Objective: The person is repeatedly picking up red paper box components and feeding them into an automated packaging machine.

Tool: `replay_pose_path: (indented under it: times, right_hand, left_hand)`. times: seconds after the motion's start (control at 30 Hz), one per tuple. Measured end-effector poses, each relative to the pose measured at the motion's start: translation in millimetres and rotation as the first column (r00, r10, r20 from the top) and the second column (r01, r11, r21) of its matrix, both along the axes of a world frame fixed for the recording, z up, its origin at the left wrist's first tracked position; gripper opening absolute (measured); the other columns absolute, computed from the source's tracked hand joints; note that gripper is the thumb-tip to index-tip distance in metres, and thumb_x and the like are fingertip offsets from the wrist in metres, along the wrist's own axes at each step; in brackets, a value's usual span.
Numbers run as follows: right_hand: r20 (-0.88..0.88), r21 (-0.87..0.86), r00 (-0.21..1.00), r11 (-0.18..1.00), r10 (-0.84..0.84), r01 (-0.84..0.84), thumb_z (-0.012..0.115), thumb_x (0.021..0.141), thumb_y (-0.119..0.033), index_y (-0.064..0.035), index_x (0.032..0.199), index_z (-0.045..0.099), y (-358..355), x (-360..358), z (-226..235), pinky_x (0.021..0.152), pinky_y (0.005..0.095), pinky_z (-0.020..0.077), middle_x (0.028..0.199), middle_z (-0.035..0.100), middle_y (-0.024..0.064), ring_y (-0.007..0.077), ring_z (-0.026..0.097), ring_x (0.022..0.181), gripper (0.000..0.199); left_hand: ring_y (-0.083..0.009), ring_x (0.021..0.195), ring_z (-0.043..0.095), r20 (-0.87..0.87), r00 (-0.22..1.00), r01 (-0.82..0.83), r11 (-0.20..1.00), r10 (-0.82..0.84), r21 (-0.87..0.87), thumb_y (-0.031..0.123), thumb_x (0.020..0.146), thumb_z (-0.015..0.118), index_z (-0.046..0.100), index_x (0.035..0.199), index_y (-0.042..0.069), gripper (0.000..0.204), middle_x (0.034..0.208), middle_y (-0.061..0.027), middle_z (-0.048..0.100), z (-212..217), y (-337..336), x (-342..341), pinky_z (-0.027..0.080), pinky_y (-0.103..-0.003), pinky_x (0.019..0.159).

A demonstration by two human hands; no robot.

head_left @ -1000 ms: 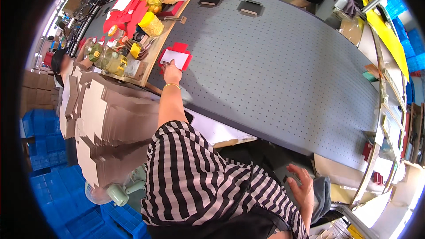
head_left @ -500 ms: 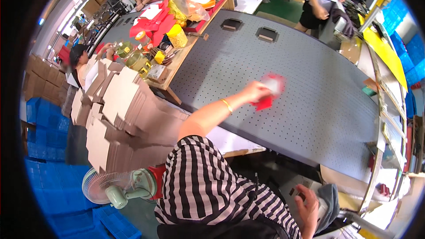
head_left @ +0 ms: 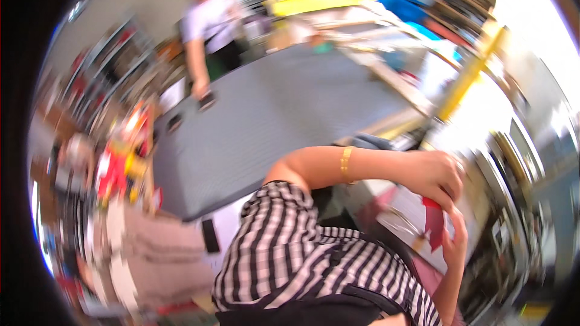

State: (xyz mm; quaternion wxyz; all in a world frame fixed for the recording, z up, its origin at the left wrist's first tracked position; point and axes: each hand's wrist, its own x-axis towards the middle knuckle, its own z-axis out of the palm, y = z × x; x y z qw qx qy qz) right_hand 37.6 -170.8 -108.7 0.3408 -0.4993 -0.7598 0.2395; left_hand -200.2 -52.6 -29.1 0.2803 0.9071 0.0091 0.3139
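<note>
My left hand (head_left: 436,176), a gold bracelet on its wrist, reaches across my body to the right. Its fingers are closed on a flat red piece (head_left: 433,224) that looks like paper or card. From below, my right hand (head_left: 455,242) comes up to the same piece, its thumb and fingers at the piece's edge just under the left fingertips. What the piece is exactly cannot be made out. Beneath both hands lies a light grey surface with a clear, shiny item (head_left: 400,220) on it.
A large grey table (head_left: 266,121) stretches ahead, and a co-worker (head_left: 211,24) leans a hand on its far side. Stacked grey-brown card (head_left: 157,247) stands at the left, near a dark phone-like object (head_left: 210,235). A yellow post (head_left: 471,75) rises at the right.
I have turned to the right. My left hand has swung from over the perforated table to my right side with the red piece, and my right hand has come up to meet it.
</note>
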Motion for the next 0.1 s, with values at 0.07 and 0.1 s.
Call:
replay_pose_path:
  times: [0.07,0.1]
  right_hand:
    - [-0.165,-0.056,0.986,0.998,-0.027,0.018,0.066,0.085,-0.031,-0.0031,0.131,0.054,-24.5,32.8,-1.4,0.109,0.0401,0.0325,0.133,0.055,0.0166,0.0317,0.048,0.127,0.056]
    - [-0.27,-0.103,0.962,0.995,-0.043,0.015,0.068,0.083,-0.034,-0.0043,0.133,0.053,-41.1,48.6,-4.7,0.11,0.0403,0.0318,0.135,0.053,0.0165,0.0318,0.048,0.128,0.059]
  left_hand:
    - [-0.0259,0.079,0.062,-0.038,0.995,0.095,0.995,-0.095,0.01,0.033,0.077,0.076,0.072,0.079,0.01,0.024,0.077,-0.0078,0.066,14.2,-8.5,43.6,0.049,-0.038,0.074]
    - [-0.0256,0.081,0.062,-0.101,0.984,0.145,0.989,-0.145,-0.011,0.033,0.077,0.076,0.073,0.081,0.01,0.024,0.082,-0.0094,0.068,17.2,-16.4,63.2,0.049,-0.038,0.075]
